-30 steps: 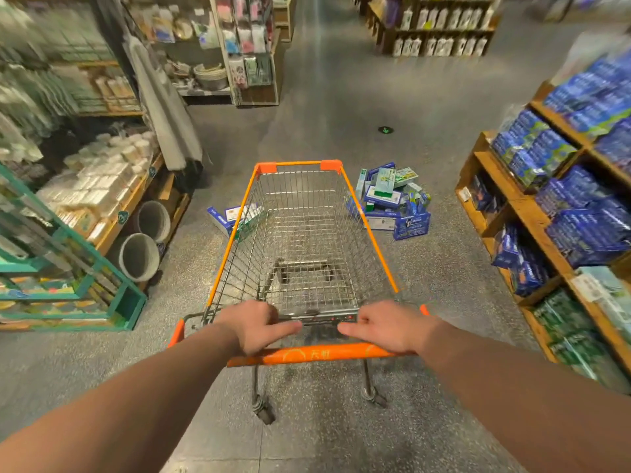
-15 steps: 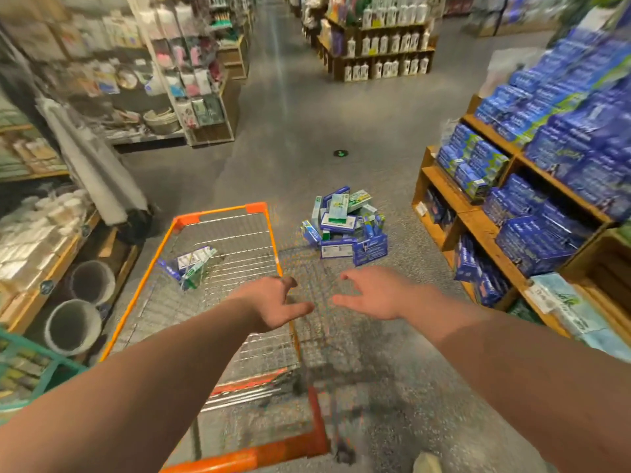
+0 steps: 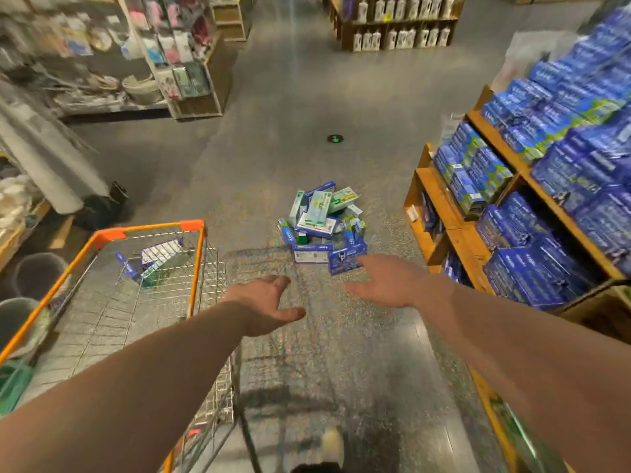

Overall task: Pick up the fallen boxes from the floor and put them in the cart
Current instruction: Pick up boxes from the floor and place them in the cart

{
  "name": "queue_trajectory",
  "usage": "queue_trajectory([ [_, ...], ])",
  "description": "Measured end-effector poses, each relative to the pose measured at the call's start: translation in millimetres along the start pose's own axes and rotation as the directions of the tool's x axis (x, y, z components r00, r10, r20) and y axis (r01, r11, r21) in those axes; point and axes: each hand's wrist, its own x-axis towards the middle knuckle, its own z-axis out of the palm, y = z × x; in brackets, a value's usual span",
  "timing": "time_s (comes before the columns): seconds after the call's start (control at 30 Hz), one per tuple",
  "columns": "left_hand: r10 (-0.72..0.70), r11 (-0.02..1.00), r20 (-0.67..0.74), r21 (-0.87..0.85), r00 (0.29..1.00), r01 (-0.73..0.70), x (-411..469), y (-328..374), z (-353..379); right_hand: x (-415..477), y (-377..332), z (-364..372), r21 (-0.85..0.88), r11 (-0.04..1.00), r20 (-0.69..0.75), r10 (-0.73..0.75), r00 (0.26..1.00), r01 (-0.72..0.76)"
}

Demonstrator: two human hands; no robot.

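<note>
A heap of several blue, white and green boxes (image 3: 322, 225) lies on the grey floor ahead of me. An orange-rimmed wire cart (image 3: 150, 230) stands at my left. Seen through its mesh, a couple of blue and white boxes (image 3: 155, 259) show at its far end; whether they lie in the cart or on the floor beyond I cannot tell. My left hand (image 3: 268, 303) is stretched forward beside the cart's right rim, fingers apart, holding nothing. My right hand (image 3: 389, 283) reaches toward the heap, just short of its nearest blue box, also spread and holding nothing.
Wooden shelves (image 3: 454, 230) stacked with blue packs line the right side. Racks of small goods (image 3: 170, 63) and grey buckets (image 3: 37, 273) stand on the left. A bottle display (image 3: 399, 25) stands far down the aisle. A small green floor marker (image 3: 335, 138) lies beyond the heap.
Both hands have let go of the cart handle and reached forward. I have stepped to the right of the cart, and the heap of boxes is now closer and straight ahead.
</note>
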Motion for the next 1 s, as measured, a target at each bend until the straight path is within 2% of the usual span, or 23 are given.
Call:
queue_trajectory([
  [0.17, -0.021, 0.999, 0.033, -0.048, 0.999, 0.023, 110, -13, -22, 101, 43, -21, -0.055, 0.999, 0.011, -0.001, 1.0, 0.001],
  [0.37, -0.036, 0.994, 0.082, -0.098, 0.996, 0.044, 283, -41, -54, 265, 88, -65, -0.114, 0.993, 0.096, 0.018, 0.995, -0.007],
  [0.5, -0.017, 0.993, 0.123, -0.118, 0.992, 0.031, 385, -71, -69, 367, 113, -95, -0.163, 0.986, 0.147, 0.051, 0.988, -0.026],
  [0.67, 0.036, 0.991, 0.167, -0.131, 0.985, -0.014, 502, -101, -76, 492, 147, -106, -0.133, 0.99, 0.2, 0.065, 0.978, -0.039],
  [0.83, 0.035, 0.996, 0.212, -0.09, 0.977, -0.016, 620, -123, -49, 621, 181, -72, -0.113, 0.993, 0.26, 0.064, 0.964, -0.036],
  [1.0, 0.019, 0.997, 0.32, -0.078, 0.947, 0.006, 728, -143, 26, 737, 226, 20, -0.095, 0.995, 0.347, 0.042, 0.937, -0.01],
])
